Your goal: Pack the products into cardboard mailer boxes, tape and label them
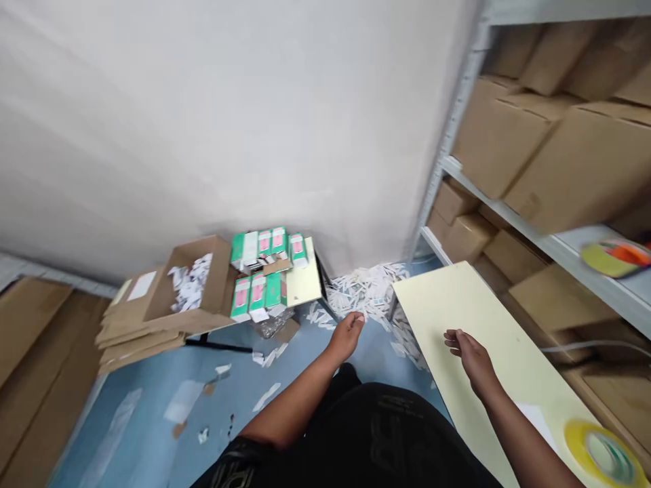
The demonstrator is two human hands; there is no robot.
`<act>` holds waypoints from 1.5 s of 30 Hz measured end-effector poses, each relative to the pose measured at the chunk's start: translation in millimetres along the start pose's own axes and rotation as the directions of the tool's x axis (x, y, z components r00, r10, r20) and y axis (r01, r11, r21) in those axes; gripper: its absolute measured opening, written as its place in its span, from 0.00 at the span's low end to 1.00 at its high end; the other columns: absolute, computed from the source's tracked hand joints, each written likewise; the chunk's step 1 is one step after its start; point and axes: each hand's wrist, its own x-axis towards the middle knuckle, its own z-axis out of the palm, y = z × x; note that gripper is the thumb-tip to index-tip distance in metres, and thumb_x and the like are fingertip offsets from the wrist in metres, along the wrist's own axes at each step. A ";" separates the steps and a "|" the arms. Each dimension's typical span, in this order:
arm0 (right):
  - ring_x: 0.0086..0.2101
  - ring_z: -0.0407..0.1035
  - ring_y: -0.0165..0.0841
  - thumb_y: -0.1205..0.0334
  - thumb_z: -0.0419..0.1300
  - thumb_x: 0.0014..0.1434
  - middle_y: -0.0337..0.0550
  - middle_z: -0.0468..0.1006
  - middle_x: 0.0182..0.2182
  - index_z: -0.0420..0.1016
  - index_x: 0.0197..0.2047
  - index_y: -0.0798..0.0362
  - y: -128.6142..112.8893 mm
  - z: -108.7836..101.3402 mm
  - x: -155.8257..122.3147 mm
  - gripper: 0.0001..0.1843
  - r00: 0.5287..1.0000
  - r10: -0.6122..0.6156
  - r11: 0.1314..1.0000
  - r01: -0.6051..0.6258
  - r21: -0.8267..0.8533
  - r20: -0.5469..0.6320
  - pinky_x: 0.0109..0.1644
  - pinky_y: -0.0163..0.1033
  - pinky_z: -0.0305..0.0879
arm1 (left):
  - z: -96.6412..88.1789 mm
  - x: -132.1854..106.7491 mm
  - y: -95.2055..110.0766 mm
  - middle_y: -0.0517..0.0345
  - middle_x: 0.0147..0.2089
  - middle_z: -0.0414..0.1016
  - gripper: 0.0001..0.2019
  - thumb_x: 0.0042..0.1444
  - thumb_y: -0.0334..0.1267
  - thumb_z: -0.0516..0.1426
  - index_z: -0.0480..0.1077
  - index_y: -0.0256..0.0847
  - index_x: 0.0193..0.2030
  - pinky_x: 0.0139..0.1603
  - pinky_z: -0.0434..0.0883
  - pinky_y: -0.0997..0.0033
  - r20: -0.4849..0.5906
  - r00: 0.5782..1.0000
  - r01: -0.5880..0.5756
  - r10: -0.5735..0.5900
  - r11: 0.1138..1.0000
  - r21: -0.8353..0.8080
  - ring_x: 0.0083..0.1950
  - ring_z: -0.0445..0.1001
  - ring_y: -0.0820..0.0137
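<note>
My left hand (348, 337) is held over the blue floor (376, 359), its fingers curled together with nothing showing in them. Above the pale yellow table (458, 298) on the right is my right hand (470, 356), its fingers stretched loosely and holding nothing. A wide roll of yellow tape (577, 440) and a piece of white paper (536, 420) lie on that table, beside my right forearm. Neither hand appears to touch anything. Green and white boxes with pink labels (258, 288) stand on another low table (304, 278), left of my left hand.
An open cardboard box (221, 271) holds crumpled white paper (190, 281), near stacked flattened cartons (137, 342). White paper strips (371, 291) litter the floor by the wall. Metal shelving (513, 210) full of cardboard boxes (508, 142) lines the right side. More cardboard (45, 366) stands far left.
</note>
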 end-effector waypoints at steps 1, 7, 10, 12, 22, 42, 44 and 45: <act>0.47 0.78 0.47 0.32 0.55 0.61 0.54 0.84 0.48 0.82 0.46 0.52 -8.6 16.1 7.5 0.32 0.999 -0.009 1.000 0.010 -0.026 0.051 0.49 0.48 0.74 | -14.4 -3.4 -4.5 0.52 0.49 0.80 0.23 0.65 0.57 0.50 0.73 0.42 0.50 0.53 0.73 0.62 -0.053 0.999 0.012 -0.012 1.000 -0.010 0.51 0.78 0.61; 0.46 0.79 0.47 0.31 0.56 0.60 0.53 0.85 0.46 0.82 0.44 0.52 -48.1 134.8 47.1 0.32 0.958 -0.073 0.985 0.114 -0.132 0.278 0.49 0.48 0.74 | -116.1 -7.9 -48.5 0.51 0.50 0.81 0.23 0.64 0.57 0.51 0.74 0.41 0.50 0.57 0.71 0.60 -0.292 0.955 0.028 -0.048 0.997 -0.073 0.53 0.78 0.59; 0.44 0.80 0.47 0.32 0.55 0.60 0.52 0.85 0.44 0.82 0.42 0.50 -64.0 203.5 61.1 0.30 0.933 -0.109 0.972 0.172 -0.159 0.342 0.48 0.48 0.75 | -171.9 -1.0 -71.4 0.51 0.50 0.82 0.22 0.63 0.57 0.51 0.74 0.41 0.49 0.57 0.72 0.60 -0.354 0.932 0.052 -0.081 0.995 -0.089 0.54 0.78 0.59; 0.42 0.80 0.47 0.34 0.56 0.59 0.51 0.85 0.42 0.82 0.40 0.50 -75.5 249.1 64.3 0.29 0.914 -0.128 0.961 0.211 -0.181 0.386 0.48 0.48 0.75 | -208.4 4.2 -82.4 0.51 0.50 0.82 0.21 0.63 0.55 0.51 0.75 0.42 0.49 0.57 0.72 0.60 -0.377 0.921 0.073 -0.095 0.995 -0.072 0.53 0.78 0.59; 0.41 0.78 0.44 0.35 0.55 0.58 0.48 0.84 0.39 0.80 0.37 0.50 -123.3 406.2 62.9 0.27 0.834 -0.052 0.924 0.248 -0.290 0.549 0.45 0.46 0.72 | -315.2 47.0 -122.6 0.48 0.54 0.80 0.14 0.62 0.46 0.57 0.74 0.42 0.50 0.56 0.71 0.61 -0.350 0.921 0.200 -0.170 0.978 0.053 0.55 0.78 0.59; 0.35 0.75 0.39 0.37 0.56 0.56 0.43 0.82 0.34 0.77 0.33 0.50 -163.6 499.0 237.5 0.23 0.652 0.109 0.892 0.269 -0.363 0.751 0.37 0.39 0.65 | -350.2 326.6 -84.5 0.28 0.63 0.64 0.33 0.62 0.55 0.57 0.64 0.31 0.65 0.56 0.68 0.49 -0.537 0.813 0.551 -0.226 0.596 0.584 0.64 0.62 0.40; 0.34 0.75 0.39 0.38 0.56 0.56 0.42 0.82 0.33 0.76 0.33 0.49 -164.0 502.3 251.4 0.22 0.639 0.117 0.883 0.284 -0.374 0.760 0.36 0.39 0.64 | -345.0 331.8 -82.1 0.30 0.63 0.64 0.33 0.62 0.53 0.58 0.62 0.34 0.67 0.56 0.68 0.48 -0.525 0.814 0.563 -0.249 0.562 0.606 0.64 0.62 0.40; 0.35 0.75 0.39 0.38 0.56 0.56 0.42 0.82 0.32 0.76 0.33 0.49 -164.5 503.9 256.0 0.22 0.633 0.119 0.880 0.289 -0.377 0.765 0.36 0.39 0.64 | -343.2 332.8 -80.8 0.31 0.63 0.64 0.32 0.61 0.51 0.59 0.62 0.36 0.68 0.56 0.68 0.48 -0.509 0.824 0.552 -0.249 0.561 0.617 0.64 0.61 0.41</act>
